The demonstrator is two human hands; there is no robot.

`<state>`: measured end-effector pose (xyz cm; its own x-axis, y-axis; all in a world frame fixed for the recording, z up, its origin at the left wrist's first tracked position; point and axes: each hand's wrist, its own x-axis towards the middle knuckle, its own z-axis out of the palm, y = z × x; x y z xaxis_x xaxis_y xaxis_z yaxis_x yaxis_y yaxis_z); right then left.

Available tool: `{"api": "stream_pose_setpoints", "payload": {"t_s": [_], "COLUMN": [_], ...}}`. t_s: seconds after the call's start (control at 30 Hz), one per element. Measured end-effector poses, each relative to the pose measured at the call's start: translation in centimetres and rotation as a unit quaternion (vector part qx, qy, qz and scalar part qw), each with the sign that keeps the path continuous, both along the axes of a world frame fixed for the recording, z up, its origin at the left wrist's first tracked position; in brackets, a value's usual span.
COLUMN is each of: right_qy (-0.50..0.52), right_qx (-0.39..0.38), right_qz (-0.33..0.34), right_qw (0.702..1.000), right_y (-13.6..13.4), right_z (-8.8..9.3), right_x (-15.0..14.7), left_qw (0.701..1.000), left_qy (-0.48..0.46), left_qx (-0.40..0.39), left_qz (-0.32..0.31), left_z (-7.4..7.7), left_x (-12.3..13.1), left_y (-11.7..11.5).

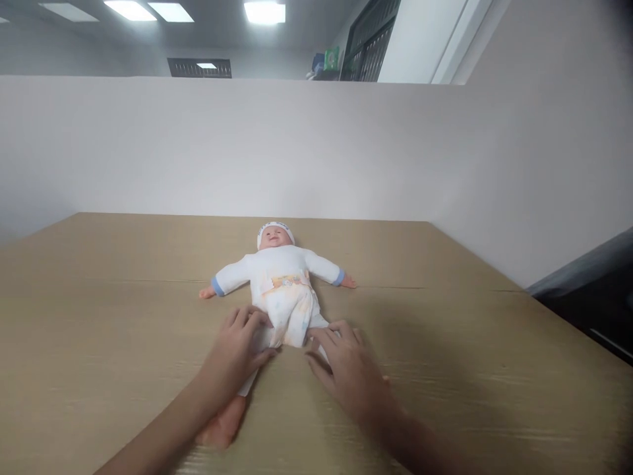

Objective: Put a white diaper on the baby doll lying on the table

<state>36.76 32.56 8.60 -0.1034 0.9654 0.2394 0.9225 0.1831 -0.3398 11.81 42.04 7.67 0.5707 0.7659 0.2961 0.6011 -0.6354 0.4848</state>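
Note:
A baby doll (279,274) lies on its back in the middle of a wooden table (99,316), head away from me, arms spread. It wears a white top, a white cap and a diaper (291,307). My left hand (235,356) rests on the doll's left leg beside the diaper, fingers curled over the cloth. My right hand (346,369) lies on the other leg, fingers stretched toward the diaper's edge. One bare doll foot (222,425) sticks out under my left wrist.
A plain white partition wall (247,145) stands behind the table. A dark surface (588,290) sits off the table's right edge.

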Motion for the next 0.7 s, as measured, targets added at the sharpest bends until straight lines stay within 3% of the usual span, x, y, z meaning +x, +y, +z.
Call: {"api": "stream_pose_setpoints", "payload": {"t_s": [0.2, 0.43, 0.7], "right_qy": [-0.006, 0.029, -0.02], "right_qx": [-0.036, -0.049, 0.011], "right_qz": [-0.026, -0.028, 0.018], "right_qw": [0.999, 0.998, 1.0], "right_y": [0.9, 2.0, 2.7], "right_z": [-0.1, 0.1, -1.4], "right_x": [-1.9, -1.4, -0.9], "left_qw": [1.0, 1.0, 0.967], "left_qy": [-0.002, 0.021, 0.218], "left_qx": [0.01, 0.005, 0.107], "left_qz": [-0.012, -0.01, 0.079], "left_z": [-0.8, -0.5, 1.0], "left_x": [0.3, 0.5, 1.1], "left_y": [0.2, 0.4, -1.6]}}
